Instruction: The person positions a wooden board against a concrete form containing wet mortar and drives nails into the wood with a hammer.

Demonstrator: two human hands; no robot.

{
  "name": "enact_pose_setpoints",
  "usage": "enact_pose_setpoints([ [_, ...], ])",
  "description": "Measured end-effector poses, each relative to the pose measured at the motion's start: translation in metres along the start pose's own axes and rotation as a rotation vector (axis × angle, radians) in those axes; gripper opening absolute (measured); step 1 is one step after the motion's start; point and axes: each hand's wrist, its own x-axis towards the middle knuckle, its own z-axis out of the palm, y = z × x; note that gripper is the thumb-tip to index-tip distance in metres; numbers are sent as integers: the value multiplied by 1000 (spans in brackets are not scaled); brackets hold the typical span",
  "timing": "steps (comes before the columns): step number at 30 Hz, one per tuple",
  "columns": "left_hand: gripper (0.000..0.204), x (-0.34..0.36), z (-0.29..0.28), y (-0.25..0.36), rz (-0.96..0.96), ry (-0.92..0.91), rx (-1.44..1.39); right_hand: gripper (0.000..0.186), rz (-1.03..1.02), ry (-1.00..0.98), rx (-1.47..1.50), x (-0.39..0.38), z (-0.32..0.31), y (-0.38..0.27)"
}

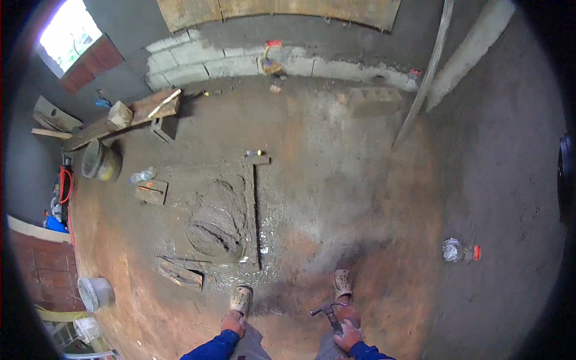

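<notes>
Fingers (353, 338) of the right hand (348, 335) wrap a hammer (327, 313) handle, head pointing leftward. Left hand (233, 324) rests on the knee, grip state unclear. Ahead of both, wet mortar pile (216, 231) lies beside a long straightedge (257, 210); floor screed appears only partly spread.

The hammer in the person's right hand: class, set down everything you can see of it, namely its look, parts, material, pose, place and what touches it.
The hammer is small in the head view, near the lower edge. Its dark head, seemingly metal, has a curved claw end pointing left, and it lies over the right knee just behind the right shoe. The handle runs down and right into the right hand, whose grip closes around it and hides its lower end. The handle's material is too small to tell. Nothing else touches it visibly.
</notes>
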Motion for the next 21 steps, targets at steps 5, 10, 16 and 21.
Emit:
enact_pose_setpoints([
  [5, 27, -17, -28, 22, 114, 97, 404, 61, -50, 229, 33, -6, -38, 23],
  [10, 26, -55, -120, 136, -51, 71, 241, 47, -11, 370, 481, -12, -105, 77],
  [16, 33, -45, -167, 221, -6, 134, 184, 43, 35, 181, 257, -39, -233, 135],
  [21, 31, -15, -172, 256, 22, 138, 179, 51, 203, 305, 332, -24, -251, 183],
])
